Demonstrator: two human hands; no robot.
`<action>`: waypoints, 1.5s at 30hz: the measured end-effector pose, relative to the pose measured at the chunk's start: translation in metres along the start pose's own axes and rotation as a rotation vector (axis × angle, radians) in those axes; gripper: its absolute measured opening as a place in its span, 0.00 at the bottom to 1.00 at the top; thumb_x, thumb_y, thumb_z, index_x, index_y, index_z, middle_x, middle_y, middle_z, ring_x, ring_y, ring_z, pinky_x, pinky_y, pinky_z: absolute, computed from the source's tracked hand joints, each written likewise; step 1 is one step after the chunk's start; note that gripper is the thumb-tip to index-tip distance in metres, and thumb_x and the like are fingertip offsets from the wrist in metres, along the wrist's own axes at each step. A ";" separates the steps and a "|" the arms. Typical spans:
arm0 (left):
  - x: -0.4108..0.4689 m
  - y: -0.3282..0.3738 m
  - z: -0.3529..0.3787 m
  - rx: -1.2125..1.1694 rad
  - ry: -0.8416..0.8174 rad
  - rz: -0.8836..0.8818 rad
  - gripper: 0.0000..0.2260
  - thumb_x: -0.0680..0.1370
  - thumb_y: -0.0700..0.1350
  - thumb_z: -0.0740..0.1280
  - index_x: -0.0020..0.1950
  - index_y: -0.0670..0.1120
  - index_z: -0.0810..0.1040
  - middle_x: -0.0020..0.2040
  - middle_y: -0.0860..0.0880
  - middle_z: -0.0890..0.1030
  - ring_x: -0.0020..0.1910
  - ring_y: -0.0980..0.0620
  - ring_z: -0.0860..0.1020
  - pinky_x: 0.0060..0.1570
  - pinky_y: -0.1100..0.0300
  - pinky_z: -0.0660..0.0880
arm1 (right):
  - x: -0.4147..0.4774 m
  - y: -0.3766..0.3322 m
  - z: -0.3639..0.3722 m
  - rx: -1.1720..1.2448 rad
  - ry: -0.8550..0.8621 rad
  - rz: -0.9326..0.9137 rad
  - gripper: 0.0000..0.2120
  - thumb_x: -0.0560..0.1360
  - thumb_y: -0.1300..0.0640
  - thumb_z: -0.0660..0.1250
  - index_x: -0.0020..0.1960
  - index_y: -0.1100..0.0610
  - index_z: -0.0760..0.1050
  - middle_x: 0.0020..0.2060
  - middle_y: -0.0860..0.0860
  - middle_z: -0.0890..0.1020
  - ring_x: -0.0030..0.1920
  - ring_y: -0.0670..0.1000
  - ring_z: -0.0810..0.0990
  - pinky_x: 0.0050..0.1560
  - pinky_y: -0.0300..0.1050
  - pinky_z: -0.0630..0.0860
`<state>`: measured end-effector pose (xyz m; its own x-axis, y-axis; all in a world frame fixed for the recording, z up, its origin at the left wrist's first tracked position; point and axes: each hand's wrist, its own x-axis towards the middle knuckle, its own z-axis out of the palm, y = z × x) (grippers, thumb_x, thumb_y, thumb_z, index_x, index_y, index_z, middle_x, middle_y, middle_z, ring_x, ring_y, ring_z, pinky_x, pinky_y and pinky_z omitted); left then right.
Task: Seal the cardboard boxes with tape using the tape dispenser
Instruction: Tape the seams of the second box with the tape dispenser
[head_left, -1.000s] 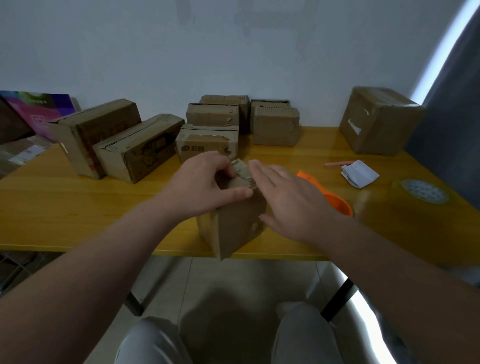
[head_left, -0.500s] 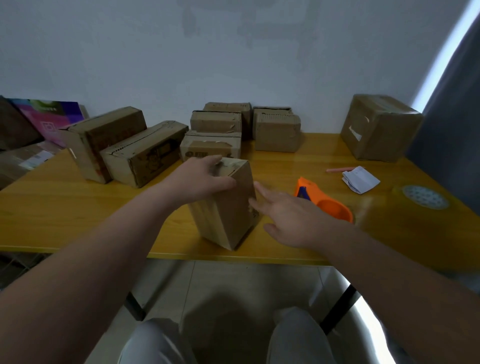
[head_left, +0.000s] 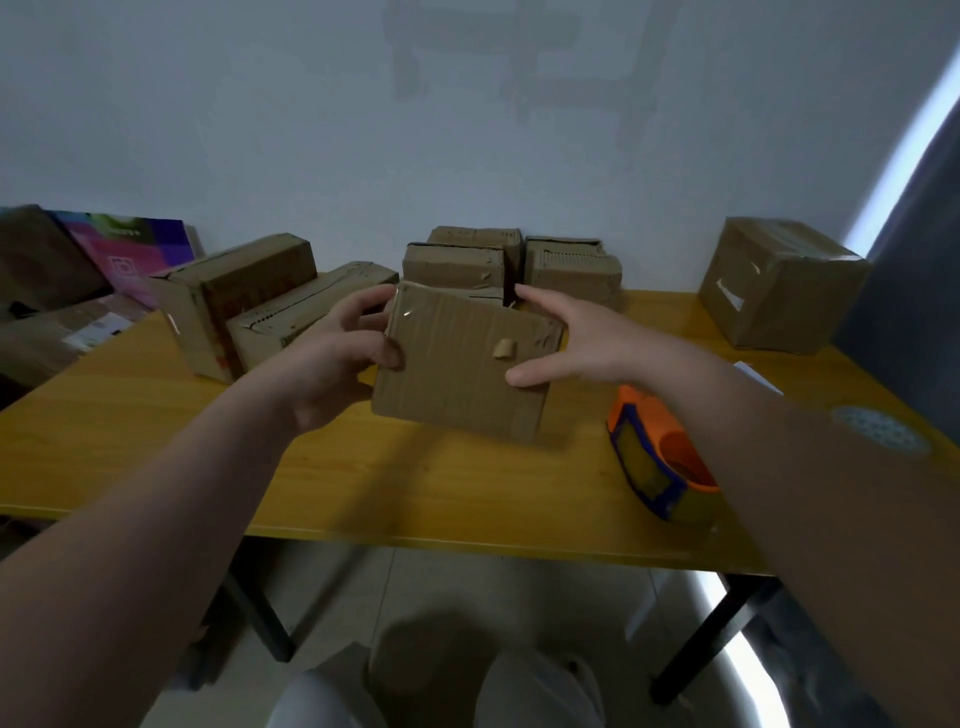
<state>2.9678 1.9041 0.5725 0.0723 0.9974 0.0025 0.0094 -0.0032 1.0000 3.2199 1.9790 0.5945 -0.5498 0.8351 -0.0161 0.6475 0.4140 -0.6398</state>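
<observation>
Nearest of all, the person's knees (head_left: 535, 686) showed at the bottom edge, above a tiled floor. Beyond them ran the near edge of a yellow wooden table (head_left: 363, 478) on dark legs.

On the table to the right, close to that near edge, lay the orange and blue tape dispenser (head_left: 660, 457), just left of the right forearm. Neither hand touched it.

Further in, at the middle of the table, both hands held one small cardboard box (head_left: 462, 384), its broad face tilted toward the camera. The left hand (head_left: 332, 358) gripped the box's left edge, thumb pressed on the near face and fingers curled round the upper corner. The right hand (head_left: 576, 338) gripped the right side, thumb on the near face and fingers reaching over the top edge behind. Whether the box's bottom touched the table could not be told. A small curl of torn material (head_left: 503, 349) stuck out from the near face.

To the right, past the forearm, lay a round patterned disc (head_left: 878, 431) and a corner of white paper (head_left: 753, 374).

On the far left stood two long boxes (head_left: 234, 291) side by side. Behind the held box sat a cluster of small boxes (head_left: 571, 270) against the wall. At the far right a larger box (head_left: 779, 286) stood apart from the rest.

Off the table's far left leaned a colourful board (head_left: 130, 249). A pale wall (head_left: 467, 130) closed the back, and a dark curtain (head_left: 904, 260) hung at the right.
</observation>
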 end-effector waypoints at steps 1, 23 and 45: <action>0.001 0.002 -0.002 -0.008 -0.017 0.008 0.40 0.57 0.41 0.70 0.69 0.52 0.67 0.60 0.47 0.73 0.57 0.43 0.73 0.40 0.56 0.76 | 0.005 -0.004 -0.003 0.018 -0.029 0.001 0.48 0.65 0.43 0.76 0.76 0.43 0.52 0.74 0.46 0.61 0.72 0.50 0.61 0.61 0.41 0.60; 0.159 0.034 0.088 0.675 0.103 0.130 0.17 0.76 0.41 0.68 0.64 0.49 0.74 0.57 0.49 0.77 0.53 0.51 0.76 0.49 0.56 0.76 | 0.035 0.112 -0.104 -0.440 0.547 0.514 0.37 0.64 0.39 0.74 0.67 0.50 0.64 0.63 0.57 0.64 0.65 0.62 0.62 0.50 0.52 0.67; 0.347 -0.022 0.117 1.468 -0.026 0.223 0.26 0.74 0.43 0.66 0.71 0.52 0.66 0.65 0.47 0.68 0.65 0.45 0.68 0.57 0.45 0.74 | 0.193 0.255 -0.118 -0.750 0.501 0.442 0.13 0.76 0.66 0.58 0.58 0.56 0.72 0.57 0.58 0.70 0.54 0.58 0.72 0.42 0.47 0.68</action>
<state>3.1091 2.2414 0.5500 0.2251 0.9650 0.1349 0.9686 -0.2366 0.0764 3.3415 2.2884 0.5193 -0.0061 0.9537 0.3007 1.0000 0.0070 -0.0022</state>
